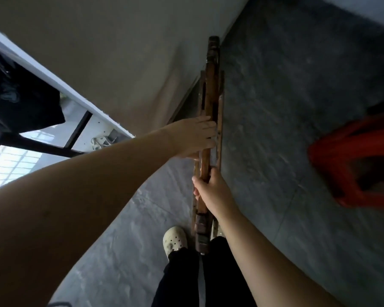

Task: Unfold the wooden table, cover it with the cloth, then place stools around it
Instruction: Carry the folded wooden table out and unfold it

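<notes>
1. While the wooden table [210, 111] is folded flat and stands on edge on the floor [275, 107] beside the wall [120, 52], both hands hold it.
2. Its long axis runs straight away from the person, from the feet toward the wall's base.
3. The left hand [194, 135] lies farther along, fingers curled over the top edge.
4. The right hand [211, 189] grips nearer the body, wrapped around the frame.
5. A red stool [353, 160] waits to the right, well apart.

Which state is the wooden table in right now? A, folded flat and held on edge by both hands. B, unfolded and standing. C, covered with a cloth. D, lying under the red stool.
A: the table is folded flat, on edge, gripped by left hand and right hand.
</notes>
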Action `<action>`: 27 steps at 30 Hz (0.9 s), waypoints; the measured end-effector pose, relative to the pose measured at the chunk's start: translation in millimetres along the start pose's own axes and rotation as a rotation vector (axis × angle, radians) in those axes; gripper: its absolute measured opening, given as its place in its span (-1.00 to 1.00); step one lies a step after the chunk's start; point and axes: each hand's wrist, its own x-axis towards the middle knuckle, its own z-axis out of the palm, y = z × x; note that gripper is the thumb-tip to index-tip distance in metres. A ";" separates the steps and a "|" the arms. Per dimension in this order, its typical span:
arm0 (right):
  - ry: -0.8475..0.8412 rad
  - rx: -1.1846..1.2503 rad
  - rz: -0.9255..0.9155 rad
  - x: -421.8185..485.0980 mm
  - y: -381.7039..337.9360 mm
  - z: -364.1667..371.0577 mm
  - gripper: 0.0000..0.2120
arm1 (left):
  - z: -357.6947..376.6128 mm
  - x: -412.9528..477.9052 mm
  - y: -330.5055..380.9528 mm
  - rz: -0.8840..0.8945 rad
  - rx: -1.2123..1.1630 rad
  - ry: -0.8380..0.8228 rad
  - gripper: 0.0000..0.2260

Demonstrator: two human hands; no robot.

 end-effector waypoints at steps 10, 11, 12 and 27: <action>-0.064 -0.289 0.007 -38.6 95.0 -57.0 -0.81 | 7.9 14.4 92.4 -0.001 -0.155 -0.041 -0.46; -0.086 -0.314 0.005 -43.9 106.2 -64.3 -0.80 | 7.8 17.9 105.5 -0.006 -0.179 -0.052 -0.46; -0.105 -0.334 0.002 -48.8 117.2 -72.3 -0.78 | 7.0 21.6 119.3 -0.019 -0.195 -0.061 -0.43; -0.153 -0.450 -0.285 -157.6 257.5 -183.6 -0.82 | -56.7 32.0 331.3 -0.248 -0.405 -0.058 -0.34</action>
